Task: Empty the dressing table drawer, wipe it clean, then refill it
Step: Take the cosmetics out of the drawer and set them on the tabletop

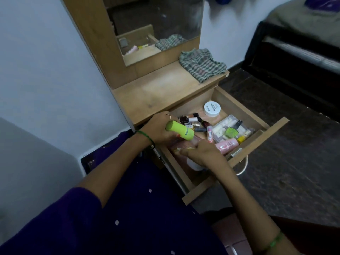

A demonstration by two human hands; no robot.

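Head view looks down on an open wooden drawer [261, 138] pulled out from under the counter [161, 92] of a dressing table. The left hand [158, 129] is wrapped around a green bottle [181, 130], lifting it tilted above the drawer's left end. The right hand [202, 153] is lower, inside the drawer, with its fingers closed on a pale pink item that is mostly hidden under the hand, so what it is cannot be told. The drawer is full: a white round jar [212, 108] sits near the back, small dark nail polish bottles [191, 120] lie beside it, a clear box [230, 129] of small bottles lies to the right, and a pink tube [227, 145] rests by the front wall. A folded striped cloth [202, 64] lies on the counter below the mirror [156, 21].
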